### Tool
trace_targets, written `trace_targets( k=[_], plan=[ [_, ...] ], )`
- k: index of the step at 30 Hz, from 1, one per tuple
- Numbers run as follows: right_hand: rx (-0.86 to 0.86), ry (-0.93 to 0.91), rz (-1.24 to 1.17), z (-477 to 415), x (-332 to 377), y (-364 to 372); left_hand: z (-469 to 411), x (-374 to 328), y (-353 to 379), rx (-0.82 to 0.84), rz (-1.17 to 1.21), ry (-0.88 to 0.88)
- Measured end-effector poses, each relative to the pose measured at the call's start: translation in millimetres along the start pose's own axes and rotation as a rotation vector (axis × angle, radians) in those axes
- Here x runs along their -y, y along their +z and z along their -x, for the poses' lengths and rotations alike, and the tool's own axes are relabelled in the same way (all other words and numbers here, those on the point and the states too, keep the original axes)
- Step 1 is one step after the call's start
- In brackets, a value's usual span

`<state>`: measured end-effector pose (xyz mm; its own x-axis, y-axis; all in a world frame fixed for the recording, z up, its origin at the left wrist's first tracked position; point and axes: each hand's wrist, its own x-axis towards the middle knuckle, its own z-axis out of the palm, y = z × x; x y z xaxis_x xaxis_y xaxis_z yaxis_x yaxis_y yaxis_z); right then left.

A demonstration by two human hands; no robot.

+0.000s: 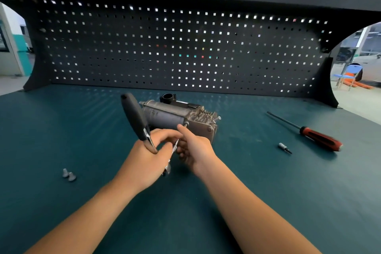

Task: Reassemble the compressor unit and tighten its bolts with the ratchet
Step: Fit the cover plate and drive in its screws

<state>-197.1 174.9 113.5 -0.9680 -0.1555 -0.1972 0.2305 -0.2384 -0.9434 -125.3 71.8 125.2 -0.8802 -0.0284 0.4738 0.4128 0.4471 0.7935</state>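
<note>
Two bare forearms come in from the near edge, hands close together at mid-bench. Left hand (144, 154) clamps the black-handled steel ratchet (134, 117) low on its grip, handle sticking up and far-left. A silver extension bar (173, 152) hangs between the hands. Right hand (195, 150) has one fingertip touching the silver bolt (186, 123) on the near face of the grey metal compressor unit (171, 114). Its other fingers are curled under, and I can't tell if they grip anything. Compressor lies on its side on the dark green bench mat (247, 192), centre, just past the hands.

Step, as I judge it: bolt being started by finger, ratchet not yet on it. Next I'd need the socket end square on that bolt head, with swing clearance from the motor housing.

Room: open mat left and right. Two small grey fasteners (69, 175) near-left, small bit socket (284, 147) and red-and-black-handled screwdriver (321, 138) right, all well apart. Black pegboard (185, 47) walls the far side.
</note>
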Motion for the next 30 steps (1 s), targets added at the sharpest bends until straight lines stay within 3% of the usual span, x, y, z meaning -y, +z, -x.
trace_targets(
  k=[2, 6, 8, 10, 13, 18, 21, 24, 30],
  plan=[
    [-0.002, -0.031, 0.014, -0.6, -1.7, -0.4, 0.1, 1.6, -2.7, 0.067, -0.171, 0.062],
    [0.009, -0.118, -0.020, -1.8, -5.3, 0.2, -0.3, 3.8, -5.2, 0.196, -0.756, 0.246],
    [0.005, -0.148, 0.038, -1.5, -3.7, -2.1, -0.5, 5.9, -5.3, 0.215, -0.849, 0.305],
    [0.001, -0.117, 0.026, -1.9, -2.1, -1.6, -0.1, 4.5, -5.7, 0.179, -0.623, 0.313],
    [0.012, -0.040, -0.051, -3.4, -0.4, 4.0, -0.6, -0.4, -3.6, 0.037, -0.093, 0.147],
    [0.040, 0.064, -0.142, -4.4, -0.6, 8.8, -16.8, -3.8, -7.9, -0.285, 0.912, -0.524],
    [0.056, 0.074, -0.133, -4.8, -1.9, 9.6, -15.1, -0.3, -13.1, -0.459, 1.358, -0.752],
    [0.058, 0.031, -0.051, -3.7, -2.7, 6.7, -14.2, 1.0, -10.1, -0.436, 1.319, -0.719],
    [0.035, -0.042, 0.065, -4.2, -5.7, 0.6, -16.4, 2.3, -9.1, -0.321, 0.907, -0.414]
  ],
)
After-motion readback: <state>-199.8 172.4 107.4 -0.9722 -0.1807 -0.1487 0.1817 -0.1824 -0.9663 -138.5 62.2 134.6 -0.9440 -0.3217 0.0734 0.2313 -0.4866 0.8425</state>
